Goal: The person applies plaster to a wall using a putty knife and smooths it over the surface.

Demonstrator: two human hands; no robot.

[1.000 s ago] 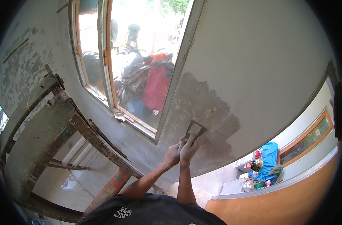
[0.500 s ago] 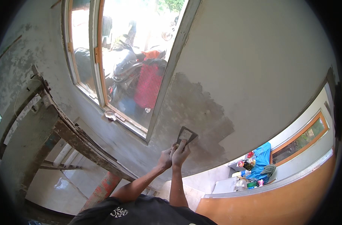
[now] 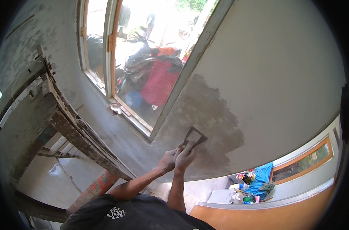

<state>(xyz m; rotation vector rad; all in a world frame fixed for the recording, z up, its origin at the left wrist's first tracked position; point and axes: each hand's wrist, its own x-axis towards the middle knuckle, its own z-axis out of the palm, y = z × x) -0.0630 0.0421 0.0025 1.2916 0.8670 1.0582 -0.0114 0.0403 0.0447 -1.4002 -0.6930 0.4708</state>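
Observation:
Both my hands are together in front of the wall, closed round the handle of a putty knife (image 3: 194,135) with a dark, flared blade. My right hand (image 3: 185,158) grips it with a finger stretched along the blade. My left hand (image 3: 168,160) is pressed in beside it, fingers curled at the handle's lower end; the handle itself is mostly hidden. The blade lies against or just over a darker, damp-looking patch of plaster (image 3: 216,119) on the grey wall (image 3: 274,76). Pale dust coats my fingers.
Left of my hands is a window frame (image 3: 170,111), with a motorbike and a red mesh-like thing beyond the glass. A worn wooden scaffold or bench (image 3: 82,134) stands at the left. Bottles and a blue cloth (image 3: 263,174) lie at the lower right by an orange-brown panel (image 3: 266,214).
The whole view has turned slightly, so the window and plaster patch sit further right. The blade has swung a little and shows more of its face. Both hands keep their hold.

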